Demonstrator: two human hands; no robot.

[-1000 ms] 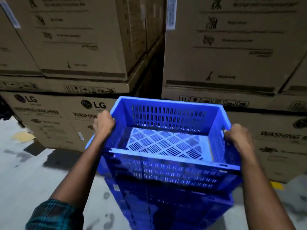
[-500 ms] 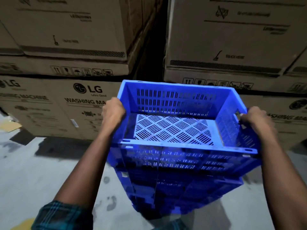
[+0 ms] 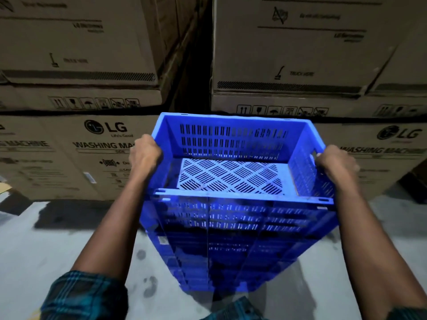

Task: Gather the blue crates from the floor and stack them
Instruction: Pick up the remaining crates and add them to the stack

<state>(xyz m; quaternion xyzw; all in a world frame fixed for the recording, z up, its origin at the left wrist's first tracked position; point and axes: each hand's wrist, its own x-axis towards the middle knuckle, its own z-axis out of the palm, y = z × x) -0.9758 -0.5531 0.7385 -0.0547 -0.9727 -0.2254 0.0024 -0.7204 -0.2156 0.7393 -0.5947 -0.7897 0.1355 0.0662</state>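
A blue slotted plastic crate (image 3: pixel 233 139) is the top one of a tall stack of blue crates (image 3: pixel 221 255) that stands on the grey floor in front of me. My left hand (image 3: pixel 144 153) grips the top crate's left rim. My right hand (image 3: pixel 335 161) grips its right side at the handle slot. The top crate is empty, with its perforated bottom showing. The lower crates show only their near walls.
Large brown cardboard washing machine boxes (image 3: pixel 87 153) are piled two high right behind the stack, with a dark gap (image 3: pixel 196 54) between the two piles. Stained concrete floor (image 3: pixel 41 255) lies to the left and right of the stack.
The stack with the top crate now sits more to the right and lower in view, and the view has tilted down. Both hands keep their hold on the top crate's sides.
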